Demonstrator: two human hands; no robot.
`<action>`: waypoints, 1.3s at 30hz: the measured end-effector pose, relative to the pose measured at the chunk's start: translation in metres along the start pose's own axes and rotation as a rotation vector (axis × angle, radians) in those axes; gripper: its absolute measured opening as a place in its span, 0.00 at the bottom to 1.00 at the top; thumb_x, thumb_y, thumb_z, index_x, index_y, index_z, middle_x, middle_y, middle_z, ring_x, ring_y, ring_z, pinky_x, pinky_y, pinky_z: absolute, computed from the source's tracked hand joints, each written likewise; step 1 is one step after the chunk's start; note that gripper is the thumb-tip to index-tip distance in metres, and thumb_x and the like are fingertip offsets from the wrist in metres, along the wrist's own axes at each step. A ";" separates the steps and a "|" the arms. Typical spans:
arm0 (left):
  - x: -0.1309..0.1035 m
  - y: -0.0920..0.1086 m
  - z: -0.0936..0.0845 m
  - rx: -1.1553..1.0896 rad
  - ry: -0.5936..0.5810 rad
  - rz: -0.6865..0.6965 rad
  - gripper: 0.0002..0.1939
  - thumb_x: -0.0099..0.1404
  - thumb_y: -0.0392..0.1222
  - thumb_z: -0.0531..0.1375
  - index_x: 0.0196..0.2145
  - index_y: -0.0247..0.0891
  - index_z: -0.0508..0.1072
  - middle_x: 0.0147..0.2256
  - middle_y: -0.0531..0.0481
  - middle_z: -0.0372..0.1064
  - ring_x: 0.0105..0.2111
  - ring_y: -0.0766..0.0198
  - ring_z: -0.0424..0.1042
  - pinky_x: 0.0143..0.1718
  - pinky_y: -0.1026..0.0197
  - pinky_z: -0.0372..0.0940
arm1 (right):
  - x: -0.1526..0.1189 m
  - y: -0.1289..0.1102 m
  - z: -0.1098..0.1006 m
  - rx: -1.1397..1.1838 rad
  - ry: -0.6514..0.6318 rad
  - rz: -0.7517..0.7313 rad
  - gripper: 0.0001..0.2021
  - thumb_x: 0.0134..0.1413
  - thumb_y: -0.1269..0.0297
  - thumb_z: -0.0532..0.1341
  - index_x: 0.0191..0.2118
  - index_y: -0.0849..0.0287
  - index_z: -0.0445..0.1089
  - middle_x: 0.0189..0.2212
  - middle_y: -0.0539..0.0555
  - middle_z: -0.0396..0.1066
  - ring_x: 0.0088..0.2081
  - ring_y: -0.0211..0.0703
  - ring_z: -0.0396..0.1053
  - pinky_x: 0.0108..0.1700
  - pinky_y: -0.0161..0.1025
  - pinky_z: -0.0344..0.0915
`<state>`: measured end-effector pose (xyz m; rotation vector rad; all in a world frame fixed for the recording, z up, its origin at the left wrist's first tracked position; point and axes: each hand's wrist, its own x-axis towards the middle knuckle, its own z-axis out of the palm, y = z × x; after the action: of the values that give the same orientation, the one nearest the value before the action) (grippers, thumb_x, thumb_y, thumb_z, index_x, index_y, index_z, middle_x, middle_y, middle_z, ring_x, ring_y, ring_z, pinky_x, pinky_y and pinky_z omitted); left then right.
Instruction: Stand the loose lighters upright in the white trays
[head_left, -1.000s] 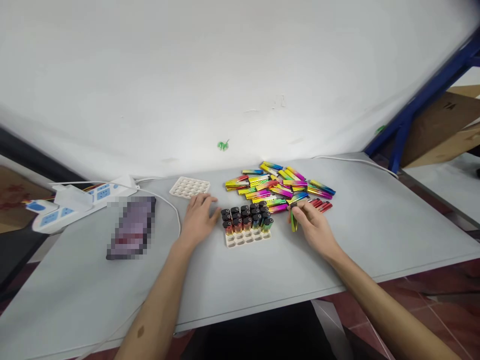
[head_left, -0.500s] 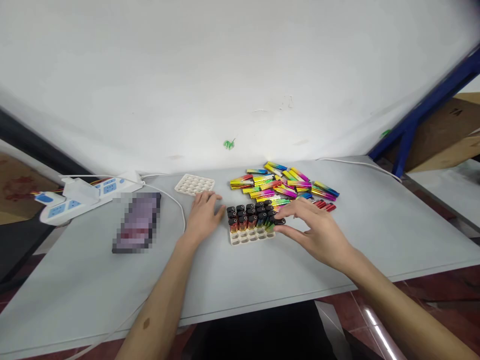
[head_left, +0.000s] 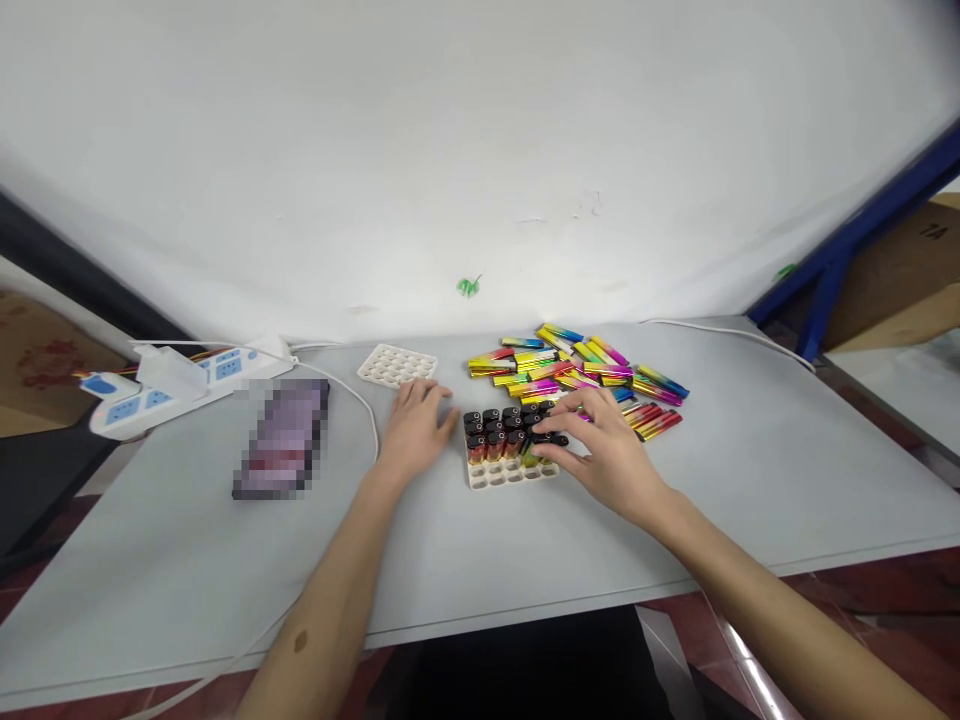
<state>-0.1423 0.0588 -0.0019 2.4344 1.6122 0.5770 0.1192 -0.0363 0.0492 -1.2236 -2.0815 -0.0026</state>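
Your right hand (head_left: 615,460) has moved onto the central tray (head_left: 514,483), fingers narrow, grip unclear, left hand (head_left: 412,432) loosely spread, black-topped lighters (head_left: 495,443) leaving two front rows bare.

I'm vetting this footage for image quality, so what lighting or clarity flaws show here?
Head view: mostly soft light, with glare streaking the floor and highlights on the metallic pieces; apparent wide-angle stretching towards the edges; coarse pixel blocks mask the flat item; small details on the lighters look soft.
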 end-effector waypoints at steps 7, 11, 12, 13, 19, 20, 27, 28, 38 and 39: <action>0.000 0.002 -0.001 0.012 -0.006 -0.004 0.15 0.70 0.46 0.53 0.49 0.39 0.71 0.53 0.40 0.65 0.57 0.46 0.59 0.60 0.44 0.58 | 0.002 0.003 -0.006 -0.080 -0.011 -0.083 0.06 0.59 0.62 0.65 0.42 0.55 0.74 0.40 0.58 0.70 0.42 0.49 0.66 0.43 0.47 0.67; 0.000 0.001 -0.001 0.009 -0.003 -0.001 0.15 0.70 0.46 0.53 0.49 0.39 0.71 0.53 0.40 0.65 0.57 0.45 0.59 0.60 0.43 0.57 | 0.003 0.002 -0.013 -0.165 -0.038 -0.128 0.06 0.61 0.62 0.64 0.41 0.56 0.75 0.40 0.58 0.71 0.41 0.49 0.67 0.42 0.48 0.67; 0.000 0.001 -0.001 0.009 -0.005 -0.001 0.15 0.70 0.46 0.53 0.49 0.39 0.71 0.53 0.40 0.65 0.57 0.45 0.59 0.59 0.43 0.58 | 0.003 0.000 -0.015 -0.182 -0.045 -0.140 0.06 0.61 0.62 0.63 0.41 0.56 0.75 0.40 0.58 0.71 0.41 0.49 0.68 0.42 0.47 0.67; 0.000 0.001 -0.001 0.010 -0.007 -0.003 0.15 0.70 0.46 0.53 0.49 0.39 0.71 0.53 0.40 0.65 0.57 0.45 0.59 0.59 0.43 0.58 | 0.003 -0.002 -0.015 -0.190 -0.053 -0.152 0.05 0.62 0.63 0.63 0.40 0.56 0.76 0.40 0.59 0.72 0.41 0.49 0.68 0.42 0.47 0.67; 0.000 0.002 -0.002 0.014 -0.010 -0.003 0.15 0.70 0.45 0.54 0.49 0.38 0.71 0.53 0.40 0.65 0.57 0.46 0.60 0.60 0.43 0.58 | 0.005 0.004 -0.010 -0.062 0.002 -0.097 0.06 0.63 0.63 0.62 0.42 0.56 0.75 0.38 0.56 0.74 0.41 0.48 0.69 0.44 0.46 0.67; 0.000 0.002 -0.002 0.013 -0.009 -0.002 0.15 0.70 0.45 0.54 0.49 0.38 0.71 0.53 0.40 0.65 0.57 0.46 0.60 0.60 0.44 0.58 | 0.005 0.012 -0.007 -0.037 0.039 -0.052 0.06 0.64 0.64 0.61 0.41 0.56 0.75 0.37 0.56 0.74 0.41 0.47 0.69 0.45 0.46 0.67; 0.000 0.001 -0.001 0.016 0.002 0.005 0.14 0.69 0.45 0.55 0.49 0.38 0.72 0.53 0.40 0.65 0.57 0.46 0.60 0.60 0.45 0.58 | 0.000 0.075 0.016 -0.291 -0.053 0.193 0.09 0.65 0.61 0.58 0.40 0.57 0.76 0.39 0.59 0.74 0.46 0.56 0.66 0.49 0.52 0.65; 0.000 0.000 0.000 0.018 0.004 0.008 0.14 0.69 0.45 0.55 0.49 0.38 0.72 0.53 0.40 0.65 0.57 0.46 0.60 0.61 0.44 0.58 | -0.002 0.079 0.017 -0.323 -0.092 0.204 0.10 0.64 0.60 0.59 0.41 0.57 0.76 0.40 0.60 0.74 0.47 0.57 0.65 0.50 0.53 0.65; 0.000 -0.002 0.002 0.023 0.021 0.024 0.14 0.69 0.45 0.55 0.49 0.38 0.71 0.53 0.40 0.66 0.57 0.47 0.60 0.61 0.44 0.57 | -0.016 0.081 0.010 -0.295 -0.187 0.258 0.11 0.62 0.59 0.62 0.46 0.56 0.76 0.44 0.55 0.79 0.54 0.60 0.62 0.54 0.55 0.61; 0.000 -0.002 0.002 0.022 0.021 0.022 0.14 0.69 0.45 0.55 0.49 0.38 0.71 0.53 0.40 0.66 0.57 0.47 0.60 0.61 0.44 0.57 | -0.016 0.081 0.010 -0.294 -0.193 0.261 0.10 0.62 0.60 0.62 0.46 0.56 0.76 0.44 0.55 0.79 0.53 0.59 0.62 0.54 0.55 0.61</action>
<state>-0.1436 0.0595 -0.0043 2.4727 1.6109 0.5929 0.1805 -0.0004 0.0053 -1.7280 -2.1210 -0.0764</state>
